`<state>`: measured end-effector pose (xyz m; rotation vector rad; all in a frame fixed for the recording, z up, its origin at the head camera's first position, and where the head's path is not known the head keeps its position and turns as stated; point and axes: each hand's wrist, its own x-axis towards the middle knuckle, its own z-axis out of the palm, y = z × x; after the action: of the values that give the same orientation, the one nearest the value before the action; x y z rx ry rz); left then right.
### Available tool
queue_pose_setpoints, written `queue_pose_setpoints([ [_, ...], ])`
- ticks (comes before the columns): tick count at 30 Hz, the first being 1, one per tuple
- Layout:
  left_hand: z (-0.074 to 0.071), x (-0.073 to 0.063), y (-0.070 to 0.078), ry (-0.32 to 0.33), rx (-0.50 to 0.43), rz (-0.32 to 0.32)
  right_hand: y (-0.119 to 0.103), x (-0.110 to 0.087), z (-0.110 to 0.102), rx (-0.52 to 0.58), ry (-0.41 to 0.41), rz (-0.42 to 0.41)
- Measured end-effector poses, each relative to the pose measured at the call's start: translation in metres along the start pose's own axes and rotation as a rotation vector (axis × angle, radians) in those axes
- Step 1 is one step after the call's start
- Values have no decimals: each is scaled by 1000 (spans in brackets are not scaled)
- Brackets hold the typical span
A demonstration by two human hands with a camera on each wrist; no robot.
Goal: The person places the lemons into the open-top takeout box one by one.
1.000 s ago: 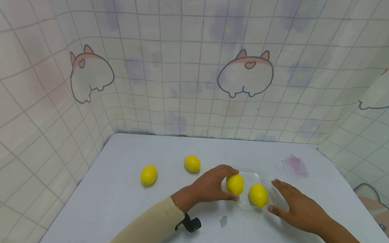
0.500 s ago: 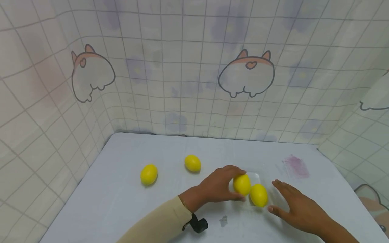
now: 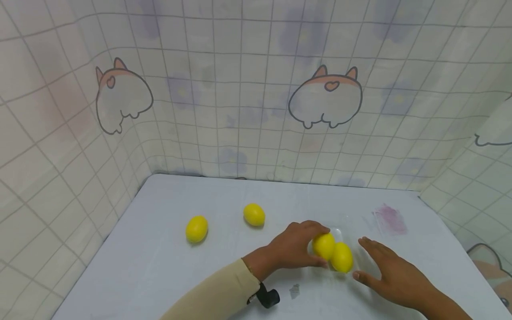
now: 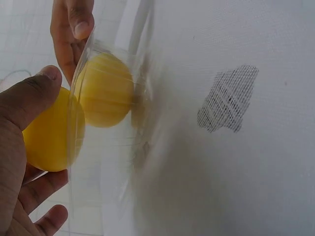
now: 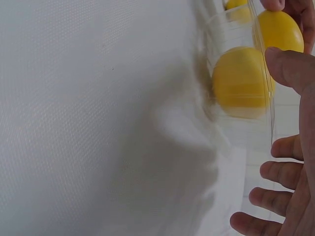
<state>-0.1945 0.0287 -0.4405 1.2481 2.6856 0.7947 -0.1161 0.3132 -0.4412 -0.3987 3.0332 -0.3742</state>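
Note:
My left hand (image 3: 294, 246) grips a yellow lemon (image 3: 323, 246) between thumb and fingers, over the left part of a clear plastic container (image 3: 337, 232). In the left wrist view the held lemon (image 4: 51, 135) is at the container's rim, partly below it. A second lemon (image 3: 342, 258) lies inside the container at its right side, seen through the wall in the right wrist view. My right hand (image 3: 394, 275) is beside the container's right side, its fingers extended and holding nothing. In the right wrist view, its thumb and a fingertip (image 5: 285, 147) appear at the rim; contact is unclear.
Two more lemons sit on the white table (image 3: 160, 266): one at the left (image 3: 197, 229), another farther back (image 3: 254, 214). A grey patch (image 3: 294, 291) marks the table in front of the container, and a pinkish stain (image 3: 390, 218) is at back right. Patterned curtains (image 3: 240, 89) surround the table.
My left hand has moved right with its lemon, and lowered slightly, bringing it up against the lemon in the container. My right hand has stayed in place.

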Motion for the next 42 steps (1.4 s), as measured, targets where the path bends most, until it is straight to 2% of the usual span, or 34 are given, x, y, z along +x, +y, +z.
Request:
queue_pose_setpoints([
  [9, 10, 3, 1, -39, 53, -6, 0, 0, 1, 6, 5, -9],
  [15, 11, 2, 0, -63, 55, 12, 0, 0, 2, 2, 18, -15],
  [22, 8, 3, 1, -81, 75, 1, -1, 0, 2, 4, 34, -28],
  [34, 9, 7, 2, -87, 204, 18, -4, 1, -1, 4, 16, -8],
  [42, 10, 11, 6, -141, 244, -55, -5, 0, -1, 17, 22, -5],
])
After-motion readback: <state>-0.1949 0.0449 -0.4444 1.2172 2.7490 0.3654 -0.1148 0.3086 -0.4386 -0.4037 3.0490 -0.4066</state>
